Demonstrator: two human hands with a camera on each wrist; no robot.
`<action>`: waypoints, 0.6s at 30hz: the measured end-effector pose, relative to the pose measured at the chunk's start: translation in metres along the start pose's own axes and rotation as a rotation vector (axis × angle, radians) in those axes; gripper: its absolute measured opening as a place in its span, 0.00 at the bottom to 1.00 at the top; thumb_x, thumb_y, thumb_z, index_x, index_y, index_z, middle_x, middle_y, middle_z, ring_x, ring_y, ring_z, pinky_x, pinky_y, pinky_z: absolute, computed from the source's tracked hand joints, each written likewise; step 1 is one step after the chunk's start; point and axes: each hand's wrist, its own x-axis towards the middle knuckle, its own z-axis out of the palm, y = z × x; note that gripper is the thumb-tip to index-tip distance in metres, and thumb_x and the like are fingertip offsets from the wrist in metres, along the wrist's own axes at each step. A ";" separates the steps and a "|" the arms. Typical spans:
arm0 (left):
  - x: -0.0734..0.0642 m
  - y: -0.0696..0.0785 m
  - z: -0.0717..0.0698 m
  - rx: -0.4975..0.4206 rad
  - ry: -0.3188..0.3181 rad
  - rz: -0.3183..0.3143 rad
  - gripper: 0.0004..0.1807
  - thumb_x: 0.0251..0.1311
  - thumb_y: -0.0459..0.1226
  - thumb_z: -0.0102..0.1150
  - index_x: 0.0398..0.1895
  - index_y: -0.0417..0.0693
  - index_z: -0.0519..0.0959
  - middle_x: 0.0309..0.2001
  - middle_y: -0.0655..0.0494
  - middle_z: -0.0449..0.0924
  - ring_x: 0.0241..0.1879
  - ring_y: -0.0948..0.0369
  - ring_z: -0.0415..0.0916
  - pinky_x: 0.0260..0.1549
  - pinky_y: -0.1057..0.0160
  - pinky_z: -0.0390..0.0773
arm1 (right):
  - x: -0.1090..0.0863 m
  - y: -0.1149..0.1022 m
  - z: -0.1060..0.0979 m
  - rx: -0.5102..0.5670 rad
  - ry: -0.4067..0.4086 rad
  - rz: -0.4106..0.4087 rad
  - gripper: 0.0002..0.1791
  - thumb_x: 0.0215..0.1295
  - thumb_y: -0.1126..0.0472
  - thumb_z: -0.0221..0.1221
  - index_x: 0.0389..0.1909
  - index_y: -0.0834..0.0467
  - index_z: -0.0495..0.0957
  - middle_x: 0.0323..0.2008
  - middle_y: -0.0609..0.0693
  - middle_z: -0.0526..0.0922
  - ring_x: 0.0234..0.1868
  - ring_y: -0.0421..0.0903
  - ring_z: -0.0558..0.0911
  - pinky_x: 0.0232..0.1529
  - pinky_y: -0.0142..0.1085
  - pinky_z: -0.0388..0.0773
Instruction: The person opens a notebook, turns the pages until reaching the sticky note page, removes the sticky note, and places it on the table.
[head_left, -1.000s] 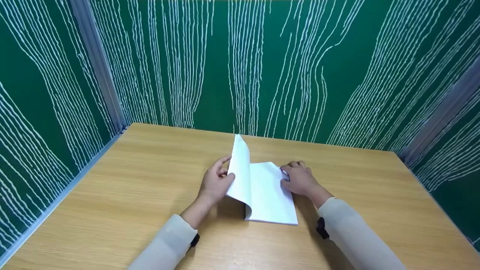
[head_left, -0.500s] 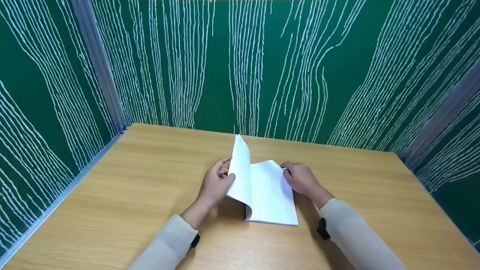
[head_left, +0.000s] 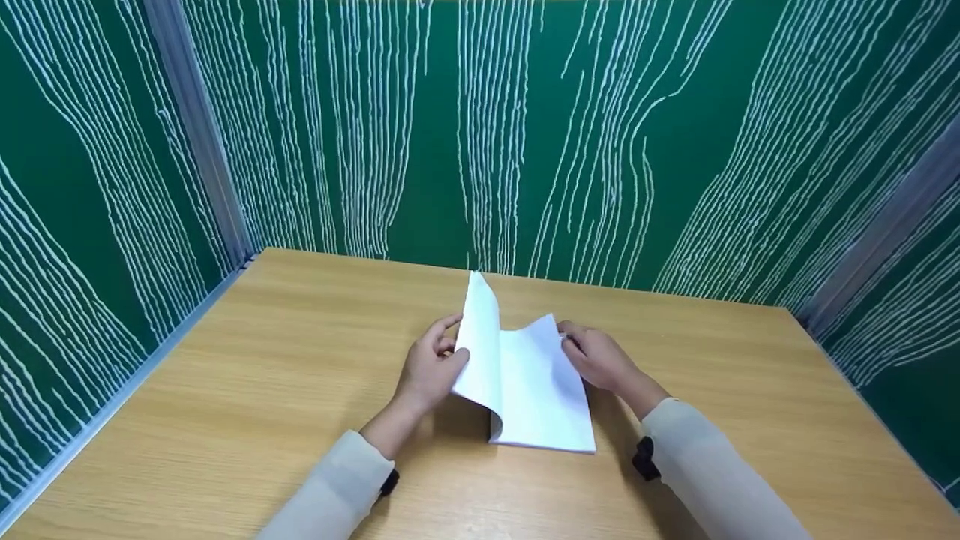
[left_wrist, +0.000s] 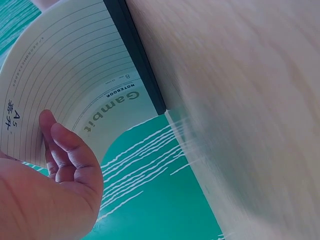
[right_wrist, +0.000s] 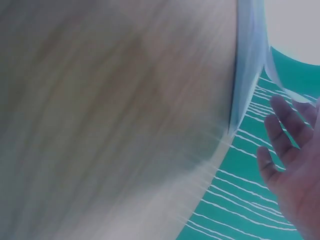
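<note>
A notebook (head_left: 541,397) with white pages lies open on the table in the head view. My left hand (head_left: 430,369) grips its raised left side, thumb on the inner page and fingers behind. In the left wrist view, that side's lined cover (left_wrist: 75,65) curves away from a dark spine (left_wrist: 137,60) and bears the print "Gambit NOTEBOOK". My right hand (head_left: 600,358) pinches a page by its upper right corner, and the page bends upward there. In the right wrist view the right hand (right_wrist: 295,160) shows spread fingers beneath the curled page (right_wrist: 295,30).
The wooden table (head_left: 285,375) stretches out around the notebook on all sides. Green walls (head_left: 420,150) with wavy white lines stand behind it and at both sides. Grey posts (head_left: 195,120) mark the corners. Dark wrist straps (head_left: 645,459) sit under the light sleeves.
My right hand has gone from resting at the page's right edge to pinching its upper corner. That corner has risen and curled inward. The left hand and the raised side stay in place.
</note>
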 end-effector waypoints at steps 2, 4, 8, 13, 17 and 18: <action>0.000 0.000 0.000 -0.001 0.002 0.001 0.26 0.53 0.38 0.49 0.58 0.61 0.64 0.28 0.55 0.78 0.29 0.60 0.73 0.29 0.66 0.73 | -0.001 -0.002 0.000 0.015 -0.023 -0.008 0.22 0.65 0.52 0.39 0.58 0.51 0.64 0.57 0.49 0.70 0.57 0.48 0.69 0.56 0.48 0.64; 0.000 0.000 0.000 0.000 0.005 0.004 0.26 0.53 0.37 0.50 0.58 0.61 0.64 0.28 0.55 0.78 0.30 0.60 0.73 0.29 0.66 0.73 | -0.001 -0.003 0.000 0.026 -0.036 -0.019 0.21 0.65 0.53 0.39 0.59 0.49 0.64 0.57 0.48 0.69 0.57 0.48 0.69 0.56 0.48 0.64; 0.000 0.000 0.000 0.004 0.011 0.013 0.26 0.52 0.37 0.50 0.57 0.60 0.65 0.26 0.55 0.77 0.30 0.60 0.72 0.28 0.66 0.73 | -0.002 -0.005 0.000 0.035 -0.039 -0.041 0.20 0.65 0.54 0.39 0.57 0.45 0.65 0.56 0.45 0.71 0.54 0.46 0.71 0.54 0.46 0.67; 0.000 0.000 0.001 0.002 0.009 0.016 0.26 0.53 0.37 0.50 0.57 0.61 0.65 0.27 0.55 0.78 0.30 0.60 0.73 0.29 0.66 0.74 | -0.003 -0.007 0.000 0.055 -0.057 -0.036 0.19 0.64 0.53 0.42 0.56 0.42 0.66 0.51 0.42 0.73 0.41 0.44 0.74 0.42 0.39 0.72; 0.001 0.000 0.001 0.011 0.003 0.013 0.25 0.53 0.37 0.50 0.57 0.62 0.65 0.27 0.55 0.78 0.27 0.60 0.74 0.28 0.66 0.74 | -0.004 -0.011 0.001 0.062 -0.076 -0.025 0.18 0.63 0.52 0.45 0.54 0.39 0.66 0.44 0.41 0.74 0.35 0.43 0.73 0.34 0.35 0.70; 0.001 0.000 0.001 0.015 0.002 0.012 0.25 0.53 0.37 0.50 0.57 0.61 0.65 0.27 0.55 0.78 0.26 0.60 0.74 0.28 0.66 0.74 | -0.005 -0.012 0.001 0.064 -0.081 -0.024 0.18 0.63 0.52 0.45 0.54 0.38 0.66 0.43 0.41 0.75 0.35 0.43 0.73 0.34 0.35 0.70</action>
